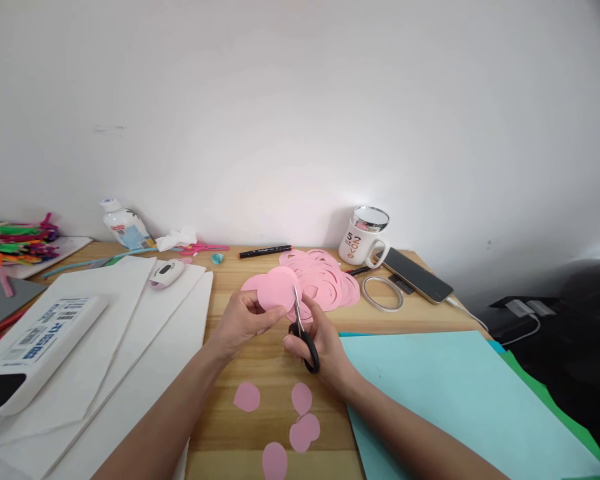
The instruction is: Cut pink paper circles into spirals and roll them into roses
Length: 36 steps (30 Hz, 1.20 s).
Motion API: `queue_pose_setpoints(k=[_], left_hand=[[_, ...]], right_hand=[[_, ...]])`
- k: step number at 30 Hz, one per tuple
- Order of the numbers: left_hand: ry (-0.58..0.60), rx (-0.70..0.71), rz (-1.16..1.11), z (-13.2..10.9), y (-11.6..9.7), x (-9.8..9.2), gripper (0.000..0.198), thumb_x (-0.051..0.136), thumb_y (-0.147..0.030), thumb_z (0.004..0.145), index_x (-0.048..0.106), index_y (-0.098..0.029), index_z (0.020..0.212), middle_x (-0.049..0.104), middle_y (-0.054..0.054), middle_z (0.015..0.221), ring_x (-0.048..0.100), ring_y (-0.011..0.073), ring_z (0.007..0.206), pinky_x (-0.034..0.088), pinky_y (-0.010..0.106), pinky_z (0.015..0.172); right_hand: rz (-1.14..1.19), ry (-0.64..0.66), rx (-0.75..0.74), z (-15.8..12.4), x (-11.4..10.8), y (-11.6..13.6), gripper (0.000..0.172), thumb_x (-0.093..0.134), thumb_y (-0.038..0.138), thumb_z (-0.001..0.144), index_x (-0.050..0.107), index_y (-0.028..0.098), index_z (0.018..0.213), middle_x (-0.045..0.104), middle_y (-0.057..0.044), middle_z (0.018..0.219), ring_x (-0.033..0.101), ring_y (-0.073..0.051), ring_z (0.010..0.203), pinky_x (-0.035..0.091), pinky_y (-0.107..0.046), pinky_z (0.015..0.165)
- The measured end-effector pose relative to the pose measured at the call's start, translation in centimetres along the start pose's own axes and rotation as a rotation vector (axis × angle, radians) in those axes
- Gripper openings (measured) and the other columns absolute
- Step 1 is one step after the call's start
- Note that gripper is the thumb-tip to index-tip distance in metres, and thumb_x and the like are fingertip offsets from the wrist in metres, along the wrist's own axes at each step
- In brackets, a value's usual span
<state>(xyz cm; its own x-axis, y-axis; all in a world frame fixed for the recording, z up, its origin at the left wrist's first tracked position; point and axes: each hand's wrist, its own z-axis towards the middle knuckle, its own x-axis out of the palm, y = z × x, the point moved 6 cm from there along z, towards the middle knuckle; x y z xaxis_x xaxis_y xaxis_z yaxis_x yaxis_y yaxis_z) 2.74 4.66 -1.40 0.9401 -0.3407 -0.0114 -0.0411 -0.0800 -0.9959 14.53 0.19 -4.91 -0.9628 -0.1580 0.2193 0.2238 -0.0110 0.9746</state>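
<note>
My left hand (240, 320) pinches a pink paper piece (275, 290) and holds it up over the wooden table (260, 363). My right hand (323, 340) grips black-handled scissors (303, 333), whose blades point up into the edge of that pink piece. Behind them lies a pile of pink paper sheets with round holes cut out (325, 277). Several small pink cut-out petals (300, 417) lie on the table in front of my hands.
White sheets (130, 347) and a white box (40, 347) lie left; teal paper (455, 400) over green lies right. At the back stand a mug (363, 240), phone (417, 275), tape ring (383, 293), black marker (265, 251), glue bottle (125, 227) and pipe cleaners (15, 241).
</note>
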Motion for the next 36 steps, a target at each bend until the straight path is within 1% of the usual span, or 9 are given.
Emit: queue_pose_setpoints(k=[5, 10, 15, 20, 23, 25, 30, 33, 36], left_hand=[[-0.017, 0.035, -0.063, 0.0, -0.6, 0.0, 0.023, 0.073, -0.031, 0.062, 0.06, -0.012, 0.061, 0.044, -0.006, 0.045, 0.032, 0.003, 0.038, 0.022, 0.018, 0.037], [0.011, 0.032, -0.137, 0.0, -0.8, 0.3, 0.026, 0.07, -0.036, 0.067, 0.056, -0.014, 0.062, 0.055, -0.003, 0.051, 0.042, 0.0053, 0.034, 0.026, 0.019, 0.032], [-0.034, 0.043, -0.081, 0.0, -0.5, 0.0, 0.026, 0.071, -0.033, 0.066, 0.056, -0.013, 0.059, 0.048, -0.005, 0.043, 0.036, 0.0033, 0.035, 0.025, 0.017, 0.035], [0.002, 0.02, -0.031, 0.0, -0.2, 0.4, 0.027, 0.073, -0.033, 0.063, 0.055, -0.014, 0.056, 0.046, -0.005, 0.043, 0.035, 0.0035, 0.035, 0.023, 0.017, 0.034], [0.008, 0.006, -0.036, -0.1, -0.2, 0.5, 0.029, 0.074, -0.032, 0.06, 0.052, -0.014, 0.053, 0.045, -0.006, 0.043, 0.034, 0.0033, 0.035, 0.023, 0.017, 0.034], [0.006, 0.004, -0.036, -0.2, -0.2, 0.5, 0.028, 0.074, -0.031, 0.061, 0.053, -0.014, 0.054, 0.044, -0.006, 0.043, 0.034, 0.0032, 0.036, 0.023, 0.017, 0.035], [0.017, 0.005, -0.018, -0.2, -0.2, 0.4, 0.026, 0.071, -0.029, 0.064, 0.053, -0.014, 0.053, 0.044, -0.006, 0.042, 0.032, 0.0029, 0.036, 0.022, 0.018, 0.036], [0.002, -0.002, -0.018, -0.2, -0.2, 0.3, 0.023, 0.072, -0.03, 0.063, 0.056, -0.014, 0.056, 0.045, -0.006, 0.042, 0.033, 0.0033, 0.035, 0.021, 0.018, 0.035], [-0.001, -0.005, -0.024, -0.1, -0.2, 0.3, 0.022, 0.072, -0.03, 0.063, 0.058, -0.014, 0.058, 0.046, -0.005, 0.043, 0.034, 0.0036, 0.035, 0.021, 0.018, 0.035]], right_hand=[[0.006, -0.013, 0.025, -0.1, 0.0, 0.0, 0.074, 0.068, 0.034, 0.069, 0.026, 0.018, 0.127, 0.045, 0.011, 0.049, 0.038, -0.008, 0.04, 0.03, -0.02, 0.041], [0.024, -0.001, 0.049, -0.2, 0.1, -0.4, 0.077, 0.069, 0.038, 0.07, 0.024, 0.019, 0.128, 0.043, 0.012, 0.049, 0.037, -0.008, 0.04, 0.029, -0.02, 0.041], [0.001, 0.009, 0.062, -0.3, 0.4, -0.5, 0.076, 0.069, 0.04, 0.07, 0.024, 0.02, 0.129, 0.043, 0.011, 0.053, 0.038, -0.008, 0.043, 0.031, -0.021, 0.043], [-0.011, 0.003, 0.004, -0.1, 0.3, 0.3, 0.076, 0.072, 0.039, 0.067, 0.028, 0.021, 0.126, 0.043, 0.009, 0.058, 0.037, -0.01, 0.051, 0.03, -0.022, 0.048], [0.007, -0.006, 0.01, 0.0, 0.2, 0.4, 0.081, 0.075, 0.038, 0.063, 0.027, 0.021, 0.126, 0.045, 0.007, 0.062, 0.039, -0.011, 0.054, 0.031, -0.023, 0.051], [0.019, -0.013, 0.015, 0.0, 0.1, 0.4, 0.081, 0.076, 0.037, 0.062, 0.028, 0.021, 0.126, 0.044, 0.007, 0.062, 0.04, -0.011, 0.055, 0.031, -0.024, 0.052], [0.007, -0.002, -0.003, 0.0, 0.3, 0.5, 0.073, 0.073, 0.035, 0.065, 0.031, 0.019, 0.123, 0.039, 0.01, 0.056, 0.034, -0.009, 0.051, 0.028, -0.022, 0.048], [-0.009, -0.004, -0.003, 0.0, 0.2, 0.5, 0.068, 0.07, 0.037, 0.067, 0.033, 0.021, 0.12, 0.04, 0.01, 0.056, 0.033, -0.009, 0.049, 0.027, -0.021, 0.046], [-0.016, -0.018, 0.007, 0.0, 0.1, 0.4, 0.067, 0.069, 0.037, 0.066, 0.033, 0.021, 0.119, 0.042, 0.009, 0.058, 0.034, -0.008, 0.048, 0.028, -0.021, 0.045]])
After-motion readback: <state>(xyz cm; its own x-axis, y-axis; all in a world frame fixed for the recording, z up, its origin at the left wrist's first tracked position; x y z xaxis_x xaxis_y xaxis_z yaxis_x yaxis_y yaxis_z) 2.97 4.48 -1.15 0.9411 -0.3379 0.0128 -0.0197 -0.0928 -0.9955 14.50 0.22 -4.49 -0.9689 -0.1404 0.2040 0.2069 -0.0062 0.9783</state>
